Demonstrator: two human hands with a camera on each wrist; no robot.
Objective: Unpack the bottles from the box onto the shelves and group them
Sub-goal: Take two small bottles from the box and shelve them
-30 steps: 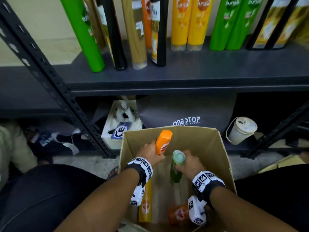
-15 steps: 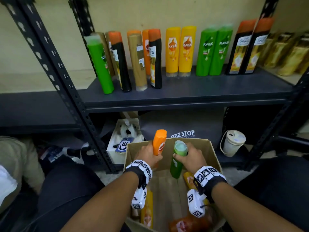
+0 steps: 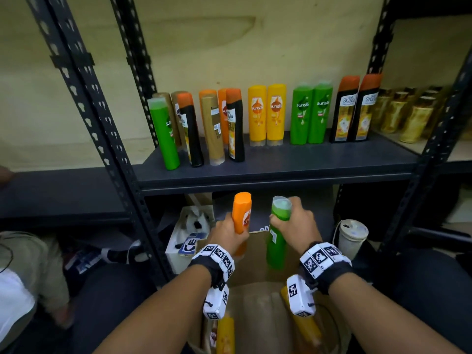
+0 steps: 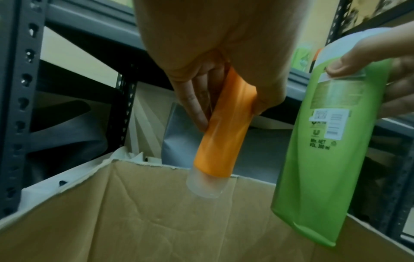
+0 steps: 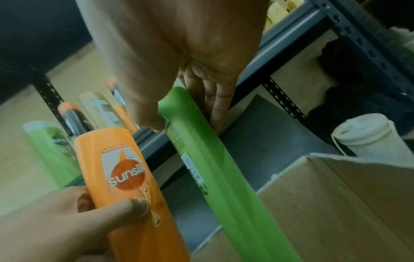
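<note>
**Q:** Largest first. What stands there?

**A:** Dark metal shelf (image 3: 281, 172), behind the box (image 3: 255, 295) and above it. The box is open cardboard, under my forearms.

**Q:** What is on the shelf?

**A:** A row of upright bottles (image 3: 265, 114), above and behind the box. There is a mixed cluster toward the box's left. Then come a yellow pair, a green pair and a black pair with orange caps, with gold ones farthest right.

**Q:** The two you hold?

**A:** Both are upright over the box's far edge. I cannot tell if their lower ends clear the rim.
- The orange bottle (image 3: 242, 213) is on the box's left side, clear cap down. My left hand (image 3: 227, 235) is wrapped round its middle.
- The green bottle (image 3: 277, 241) is on the box's right side, pale cap up. My right hand (image 3: 296, 226) grips near the top, thumb on the back label.

**Q:** Anything smaller?

**A:** Yellow bottles (image 3: 226, 333) lie on the box's floor. A white lidded cup (image 3: 352, 237) sits just right of the box, under the shelf.
</note>
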